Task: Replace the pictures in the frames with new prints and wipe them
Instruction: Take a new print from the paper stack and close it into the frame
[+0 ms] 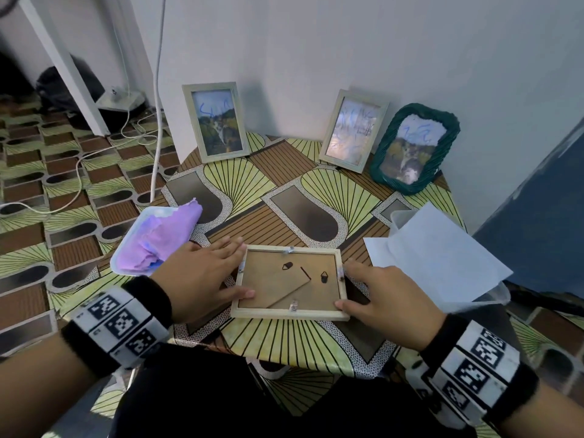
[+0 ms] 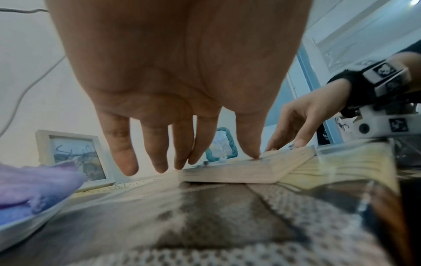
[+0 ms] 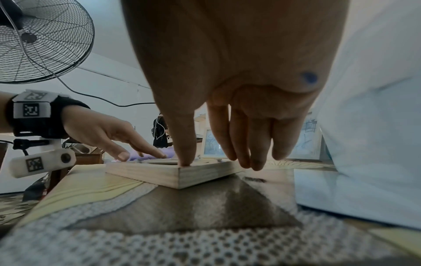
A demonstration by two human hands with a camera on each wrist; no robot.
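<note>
A pale wooden picture frame (image 1: 290, 282) lies face down on the patterned table (image 1: 284, 197), its brown backing board and small metal tabs showing. My left hand (image 1: 221, 273) rests at its left edge with fingers straight, and the thumb touches the lower left corner. My right hand (image 1: 357, 286) sits at the right edge, its thumb pressing the lower right corner (image 3: 182, 164). Neither hand grips anything. A white paper sheet (image 1: 442, 254) lies to the right. A purple cloth (image 1: 164, 235) lies to the left.
Three frames stand against the back wall: two pale ones (image 1: 216, 121) (image 1: 352, 131) and a green woven one (image 1: 414, 147), all with blue scribbles. The cloth sits in a white tray (image 1: 126, 245). A clear container (image 1: 493, 295) lies under the paper. Cables (image 1: 79, 172) run across the floor on the left.
</note>
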